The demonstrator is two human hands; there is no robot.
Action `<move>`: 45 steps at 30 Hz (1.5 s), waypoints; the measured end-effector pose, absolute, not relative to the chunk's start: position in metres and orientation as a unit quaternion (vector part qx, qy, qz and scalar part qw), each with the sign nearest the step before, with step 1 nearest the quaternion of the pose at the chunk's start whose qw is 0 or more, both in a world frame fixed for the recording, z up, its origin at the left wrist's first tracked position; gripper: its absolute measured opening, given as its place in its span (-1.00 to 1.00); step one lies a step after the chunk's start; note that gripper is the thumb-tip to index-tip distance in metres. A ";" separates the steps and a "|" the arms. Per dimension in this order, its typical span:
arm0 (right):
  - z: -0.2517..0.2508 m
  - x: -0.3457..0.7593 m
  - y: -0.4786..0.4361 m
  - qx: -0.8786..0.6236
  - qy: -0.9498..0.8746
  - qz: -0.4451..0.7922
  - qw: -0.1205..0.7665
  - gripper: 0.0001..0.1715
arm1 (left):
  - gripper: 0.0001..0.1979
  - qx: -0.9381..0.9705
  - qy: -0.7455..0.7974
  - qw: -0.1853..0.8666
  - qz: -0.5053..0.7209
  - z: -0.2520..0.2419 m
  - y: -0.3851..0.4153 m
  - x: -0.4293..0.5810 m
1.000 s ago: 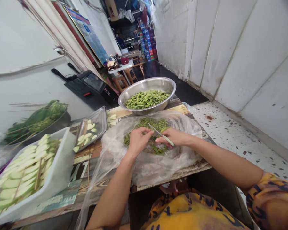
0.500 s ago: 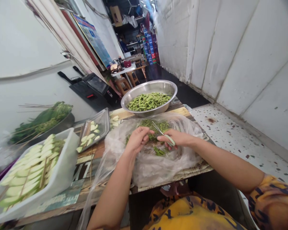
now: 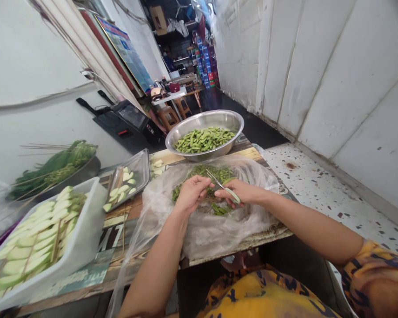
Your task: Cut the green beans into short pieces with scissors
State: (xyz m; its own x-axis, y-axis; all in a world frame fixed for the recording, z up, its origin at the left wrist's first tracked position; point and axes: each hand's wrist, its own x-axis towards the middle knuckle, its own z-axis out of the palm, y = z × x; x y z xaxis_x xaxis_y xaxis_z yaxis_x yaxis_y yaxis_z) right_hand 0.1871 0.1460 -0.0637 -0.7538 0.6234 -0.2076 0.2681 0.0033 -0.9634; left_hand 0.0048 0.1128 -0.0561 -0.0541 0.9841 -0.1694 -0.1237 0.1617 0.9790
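Scissors (image 3: 232, 195) with pale green handles are in my right hand (image 3: 240, 192), their metal blades pointing up and left. The fingers of my left hand (image 3: 196, 193) are pinched together close beside the blade tips. What they hold, if anything, is too small to make out. Under both hands lies a spread clear plastic bag (image 3: 212, 236) with many green edamame pods (image 3: 212, 172) on it. A small group of trimmed-looking pods (image 3: 220, 209) rests nearer me, below the scissors. Behind the bag, a steel bowl (image 3: 205, 155) holds a heap of green pods (image 3: 204, 140).
On the left, a white tub (image 3: 91, 229) holds skewered pale green slices (image 3: 36, 240). A metal tray (image 3: 146, 176) with cut pieces stands behind it, and a basin of leafy greens (image 3: 56, 163) sits farther left. A wooden table (image 3: 132, 229) carries these things; a white wall (image 3: 318, 66) runs along the right.
Both hands and the scissors have shifted very slightly left in the picture, along with a small turn of the view. The pods and containers stay in place.
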 end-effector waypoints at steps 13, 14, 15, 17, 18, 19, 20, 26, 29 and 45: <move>-0.066 0.190 0.156 -0.356 -0.694 0.600 0.180 -0.41 | -0.83 0.385 0.523 0.601 0.467 -0.038 0.112 -0.011; -0.067 0.191 0.156 -0.354 -0.697 0.597 0.182 -0.40 | -0.85 0.422 0.544 0.587 0.426 -0.038 0.111 -0.013; -0.067 0.191 0.157 -0.353 -0.700 0.594 0.182 -0.39 | -0.85 0.475 0.566 0.560 0.374 -0.039 0.110 -0.014; -0.067 0.191 0.156 -0.354 -0.703 0.589 0.183 -0.37 | -0.83 0.600 0.593 0.471 0.260 -0.041 0.107 -0.015; -0.066 0.191 0.156 -0.355 -0.703 0.588 0.182 -0.37 | -0.82 0.655 0.590 0.424 0.208 -0.042 0.106 -0.014; -0.065 0.191 0.156 -0.357 -0.703 0.588 0.180 -0.38 | -0.80 0.698 0.579 0.386 0.165 -0.044 0.105 -0.014; -0.064 0.191 0.155 -0.358 -0.702 0.589 0.180 -0.38 | -0.78 0.729 0.567 0.359 0.135 -0.045 0.105 -0.013; -0.060 0.191 0.154 -0.364 -0.706 0.581 0.174 -0.38 | -0.77 0.766 0.562 0.290 0.120 -0.044 0.099 -0.001; -0.059 0.192 0.154 -0.360 -0.713 0.577 0.169 -0.39 | -0.83 0.797 0.518 0.293 0.104 -0.041 0.094 0.006; -0.065 0.191 0.156 -0.369 -0.719 0.567 0.161 -0.43 | -0.87 0.799 0.574 0.169 0.058 -0.046 0.100 -0.009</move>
State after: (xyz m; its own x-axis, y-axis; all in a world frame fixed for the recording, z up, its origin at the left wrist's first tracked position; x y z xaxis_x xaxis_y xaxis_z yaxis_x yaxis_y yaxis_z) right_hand 0.1914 0.1562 -0.0650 -0.6754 0.7135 -0.1863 0.3475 0.0851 -0.9338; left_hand -0.0091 0.0995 -0.0459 0.3349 0.9369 -0.1007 0.8973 -0.2844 0.3377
